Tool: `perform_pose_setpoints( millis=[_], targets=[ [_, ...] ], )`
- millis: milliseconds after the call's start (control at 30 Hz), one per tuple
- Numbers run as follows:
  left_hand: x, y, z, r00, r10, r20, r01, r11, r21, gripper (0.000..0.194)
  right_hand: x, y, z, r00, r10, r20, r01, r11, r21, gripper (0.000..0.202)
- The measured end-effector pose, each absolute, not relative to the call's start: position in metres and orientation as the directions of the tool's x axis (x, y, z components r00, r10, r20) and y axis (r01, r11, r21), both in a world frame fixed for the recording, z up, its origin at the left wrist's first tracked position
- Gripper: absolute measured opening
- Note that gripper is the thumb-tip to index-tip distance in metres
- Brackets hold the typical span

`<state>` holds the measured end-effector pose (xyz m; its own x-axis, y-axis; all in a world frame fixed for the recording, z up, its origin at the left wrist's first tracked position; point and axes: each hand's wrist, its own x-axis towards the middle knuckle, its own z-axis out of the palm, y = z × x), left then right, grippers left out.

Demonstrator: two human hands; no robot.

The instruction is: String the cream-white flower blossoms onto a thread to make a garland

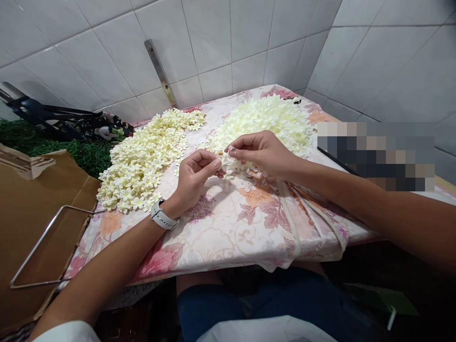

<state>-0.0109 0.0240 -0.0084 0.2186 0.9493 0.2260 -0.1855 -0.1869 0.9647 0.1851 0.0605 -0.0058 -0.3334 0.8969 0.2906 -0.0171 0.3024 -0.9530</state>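
Note:
Over the middle of the flowered tablecloth (221,232), my two hands are close together. My left hand (199,175), with a white watch on the wrist, pinches a small white flower (223,164). The fingertips of my right hand (261,151) are pressed together on a small white piece beside it; its exact shape is too small to tell. Behind my right hand lies a heap of loose white flowers (269,116). A long pile of cream-yellow flowers (142,164) spreads to the left of my left hand.
An open cardboard box (42,213) with a metal wire frame (39,242) stands at the left edge. Green artificial grass (85,156) and a dark folded umbrella (81,121) lie behind it. A blurred-out object (374,156) is at the right. Tiled walls bound the table.

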Motion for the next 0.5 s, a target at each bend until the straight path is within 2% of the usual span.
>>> perform_pose_setpoints(
  millis=[133, 333, 500],
  targets=[
    [-0.0102, 0.0254, -0.0096, 0.225, 0.952, 0.206, -0.171, -0.169, 0.971, 0.025, 0.1839, 0.0572, -0.0052, -0.366, 0.891, 0.269, 0.022, 0.297, -0.955, 0.038],
    [-0.0087, 0.0281, -0.0095, 0.161, 0.966, 0.203, -0.200, -0.170, 0.965, 0.032, 0.1844, 0.0623, -0.0083, -0.335, 0.903, 0.270, -0.097, 0.251, -0.963, 0.040],
    [-0.0078, 0.0280, -0.0086, 0.156, 0.971, 0.182, -0.212, -0.147, 0.966, 0.035, 0.1860, 0.0635, -0.0072, -0.316, 0.917, 0.244, -0.081, 0.230, -0.970, 0.036]
  ],
)
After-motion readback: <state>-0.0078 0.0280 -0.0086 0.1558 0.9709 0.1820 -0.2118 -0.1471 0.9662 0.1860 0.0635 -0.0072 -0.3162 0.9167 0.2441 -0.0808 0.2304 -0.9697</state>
